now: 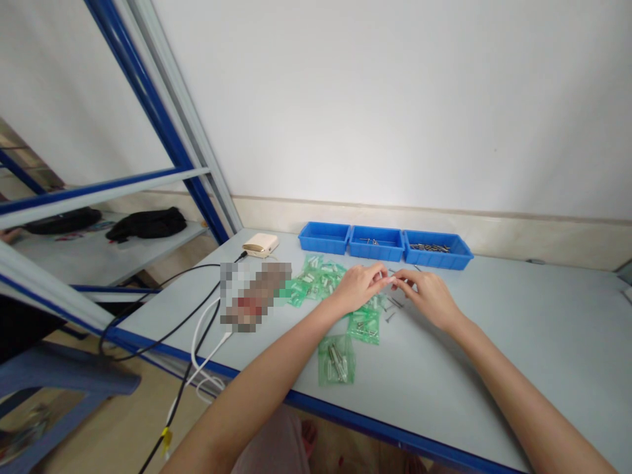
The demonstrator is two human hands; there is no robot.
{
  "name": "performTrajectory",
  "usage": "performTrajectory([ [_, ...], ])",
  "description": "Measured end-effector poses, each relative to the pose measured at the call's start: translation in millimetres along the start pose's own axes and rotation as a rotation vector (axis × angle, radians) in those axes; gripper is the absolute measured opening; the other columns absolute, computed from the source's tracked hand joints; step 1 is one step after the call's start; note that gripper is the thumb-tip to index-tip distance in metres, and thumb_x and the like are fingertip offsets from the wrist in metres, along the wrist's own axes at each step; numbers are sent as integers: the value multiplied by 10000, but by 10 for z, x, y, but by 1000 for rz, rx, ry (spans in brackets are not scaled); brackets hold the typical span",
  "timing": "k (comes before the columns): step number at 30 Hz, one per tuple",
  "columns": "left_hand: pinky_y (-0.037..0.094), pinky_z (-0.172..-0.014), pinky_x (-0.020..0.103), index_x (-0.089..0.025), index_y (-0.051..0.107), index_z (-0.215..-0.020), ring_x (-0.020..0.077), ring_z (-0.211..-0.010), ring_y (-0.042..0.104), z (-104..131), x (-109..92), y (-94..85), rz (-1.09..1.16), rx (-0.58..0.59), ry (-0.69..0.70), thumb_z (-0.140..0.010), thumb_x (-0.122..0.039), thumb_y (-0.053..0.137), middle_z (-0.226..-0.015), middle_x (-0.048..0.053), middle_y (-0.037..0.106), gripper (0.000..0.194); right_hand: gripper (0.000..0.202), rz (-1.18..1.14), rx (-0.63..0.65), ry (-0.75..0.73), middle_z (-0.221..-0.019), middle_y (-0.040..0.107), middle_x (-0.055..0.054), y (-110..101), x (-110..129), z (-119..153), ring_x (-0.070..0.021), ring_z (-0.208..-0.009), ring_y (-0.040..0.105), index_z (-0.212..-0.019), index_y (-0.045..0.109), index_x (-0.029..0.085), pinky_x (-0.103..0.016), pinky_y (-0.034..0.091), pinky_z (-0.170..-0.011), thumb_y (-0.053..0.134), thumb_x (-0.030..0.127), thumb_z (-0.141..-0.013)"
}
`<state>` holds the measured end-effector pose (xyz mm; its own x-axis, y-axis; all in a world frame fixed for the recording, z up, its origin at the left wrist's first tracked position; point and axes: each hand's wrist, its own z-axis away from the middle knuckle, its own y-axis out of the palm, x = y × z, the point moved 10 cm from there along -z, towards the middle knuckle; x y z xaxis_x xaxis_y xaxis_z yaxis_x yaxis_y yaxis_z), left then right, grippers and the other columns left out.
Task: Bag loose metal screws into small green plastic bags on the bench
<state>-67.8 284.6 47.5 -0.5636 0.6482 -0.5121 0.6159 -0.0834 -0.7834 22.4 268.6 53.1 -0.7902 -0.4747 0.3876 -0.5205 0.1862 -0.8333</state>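
Small metal things: We see a few thin, silver metal screws lying loose on the surface, just beside and below the hands.
Left hand: The left hand is over the edge of the bag pile. Its thumb and first finger come close at the tips.
Right hand: The right hand reaches in from the other side, and its fingertips meet the left ones, or nearly do. We cannot tell if the fingers of either hand are clamped on something small.
Green bags: We see a pile of green, see-through plastic bags left of the hands. One square green plastic bag lies nearest to us, with long silver bits and pale bits in it.
Done and left: Many bags have bits inside, so we judge that a good part is done. The loose screws seem to be left over, and more bits sit in the trays. We cannot count the bags.
Blue trays: Behind the hands, a left blue plastic tray, a middle blue plastic tray with a few bits, and a right blue plastic tray with many silver bits stand in a row.
Farther out: A small cream box sits on the grey surface, by the wall.
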Motion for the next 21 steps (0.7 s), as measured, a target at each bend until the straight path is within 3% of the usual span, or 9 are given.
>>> performTrajectory([
  [7,352,-628,217,-175,571,-740,114,-601,526,-3,9,4,-33,-4,4,-916,-330,353,-585,-24,569,320,229,-29,12,0,-784,687,-11,42,-4,4,-163,-627,607,-951,624,241,-248,371,-576,458,363,-853],
  [10,345,-612,215,-169,559,-706,112,-581,517,2,6,2,-22,-5,2,-919,-361,331,-574,-23,562,366,227,-21,-7,-2,-776,688,-19,27,-4,7,-167,-618,606,-914,629,229,-251,370,-572,458,365,-852],
  [15,344,-582,205,-184,556,-889,113,-577,530,12,-23,9,52,13,7,-882,-447,393,-600,-37,580,309,304,-18,2,-12,-730,682,-27,20,5,6,-168,-603,603,-842,633,216,-257,368,-570,376,372,-888],
  [21,349,-613,213,-174,565,-734,109,-572,517,4,-1,3,14,-11,24,-913,-346,352,-581,-29,566,327,266,-77,5,8,-792,684,-20,37,-16,12,-165,-635,612,-1058,548,222,-256,393,-579,452,359,-851],
])
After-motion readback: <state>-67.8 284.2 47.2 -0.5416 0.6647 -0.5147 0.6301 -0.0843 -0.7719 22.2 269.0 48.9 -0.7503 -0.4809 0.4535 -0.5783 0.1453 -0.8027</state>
